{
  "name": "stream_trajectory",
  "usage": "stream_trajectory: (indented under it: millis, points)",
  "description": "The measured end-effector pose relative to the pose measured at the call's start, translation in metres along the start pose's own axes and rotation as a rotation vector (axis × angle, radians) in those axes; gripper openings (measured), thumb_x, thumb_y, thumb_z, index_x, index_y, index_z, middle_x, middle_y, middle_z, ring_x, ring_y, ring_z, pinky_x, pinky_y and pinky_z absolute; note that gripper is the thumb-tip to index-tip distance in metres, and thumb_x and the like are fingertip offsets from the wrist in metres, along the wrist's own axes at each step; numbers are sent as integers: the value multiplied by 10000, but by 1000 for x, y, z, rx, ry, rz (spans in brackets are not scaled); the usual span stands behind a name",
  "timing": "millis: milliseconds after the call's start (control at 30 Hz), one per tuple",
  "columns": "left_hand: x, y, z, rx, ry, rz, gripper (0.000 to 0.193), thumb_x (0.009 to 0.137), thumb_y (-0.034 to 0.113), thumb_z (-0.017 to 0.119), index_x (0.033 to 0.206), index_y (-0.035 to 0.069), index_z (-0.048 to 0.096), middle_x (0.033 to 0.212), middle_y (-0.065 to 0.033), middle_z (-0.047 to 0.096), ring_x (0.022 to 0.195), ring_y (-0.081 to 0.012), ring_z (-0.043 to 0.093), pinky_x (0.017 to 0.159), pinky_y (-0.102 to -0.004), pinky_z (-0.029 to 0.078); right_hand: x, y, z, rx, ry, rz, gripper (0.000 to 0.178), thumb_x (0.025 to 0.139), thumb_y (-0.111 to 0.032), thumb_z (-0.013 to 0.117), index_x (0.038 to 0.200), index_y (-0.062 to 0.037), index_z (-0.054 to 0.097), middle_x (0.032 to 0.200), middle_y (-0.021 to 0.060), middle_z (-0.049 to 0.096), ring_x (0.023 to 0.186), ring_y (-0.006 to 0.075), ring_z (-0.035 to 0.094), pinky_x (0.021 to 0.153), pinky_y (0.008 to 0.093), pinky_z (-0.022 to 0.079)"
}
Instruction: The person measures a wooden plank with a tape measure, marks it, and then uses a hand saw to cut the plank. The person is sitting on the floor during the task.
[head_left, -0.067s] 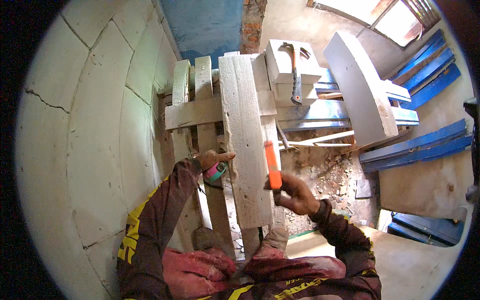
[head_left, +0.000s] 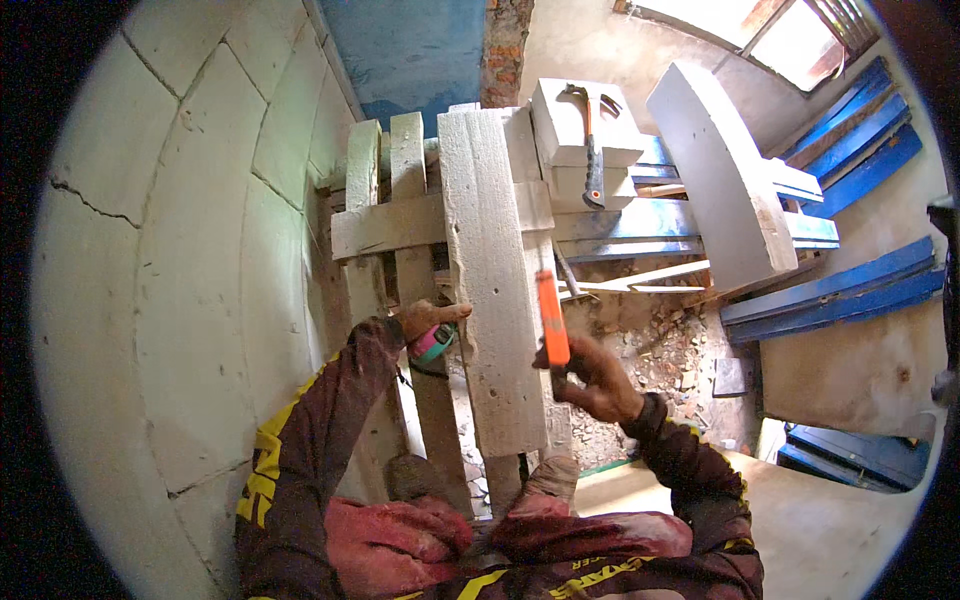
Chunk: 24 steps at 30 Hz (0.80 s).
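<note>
A long, pale lightweight concrete block (head_left: pixel 490 280) lies lengthwise across wooden planks in front of me. At its left edge is my left hand (head_left: pixel 428 318), one finger stretched against the block's side. Its other fingers curl around a rounded pink-and-teal object (head_left: pixel 433 345) with a dark strap, which looks like a tape measure. My right hand (head_left: pixel 595 382), beside the block's right edge, grips an orange bar-shaped tool (head_left: pixel 553 320). That tool stands nearly upright in the view; its exact kind is unclear, and my fingers cover its lower end.
A claw hammer (head_left: pixel 592 150) rests on stacked white blocks (head_left: pixel 560 125) at the back. To the right leans a large white block (head_left: pixel 715 170) by blue planks (head_left: pixel 830 295). Rubble (head_left: pixel 660 365) covers the floor below. A block wall (head_left: pixel 200 280) rises at left.
My right hand and the orange tool have shifted slightly to the right and away from me. The left hand and the block have stayed in place.
</note>
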<state>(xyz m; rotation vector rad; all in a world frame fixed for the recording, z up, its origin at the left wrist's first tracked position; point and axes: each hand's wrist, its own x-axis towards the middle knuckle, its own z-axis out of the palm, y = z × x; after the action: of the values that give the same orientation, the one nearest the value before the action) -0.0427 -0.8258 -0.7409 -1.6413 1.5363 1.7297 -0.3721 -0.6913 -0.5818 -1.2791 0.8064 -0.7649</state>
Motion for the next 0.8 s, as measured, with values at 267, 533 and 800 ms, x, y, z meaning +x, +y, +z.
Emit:
stream_trajectory:
  millis: [267, 533, 800]
  points:
    - [-8, 4, -2, -73, -1, 186, 889, 847, 785, 475, 1340, 53, 579, 862, -118, 669, 789, -231, 668, 776, -398, 541, 75, -1, -39, 123, 307, -34, 629, 699, -14, 574, 1314, -33, 442, 995, 80, 584, 810, 150, 575, 598, 279, 521]
    - [-28, 1, 19, 135, -25, 277, 570, 938, 619, 521, 1330, 215, 615, 832, -92, 649, 762, -192, 641, 783, -365, 522, 132, 55, -62, 207, 440, -129, 491, 712, -11, 563, 1202, -29, 546, 930, 53, 615, 788, 142, 571, 729, 271, 500]
    - [-18, -41, 33, 99, -15, 330, 431, 975, 402, 539, 1393, 307, 498, 728, -123, 624, 574, -245, 602, 636, -376, 516, 145, 97, -65, 681, 287, -162, 445, 710, 13, 513, 1153, -8, 555, 962, 81, 646, 809, 178, 635, 739, 311, 539]
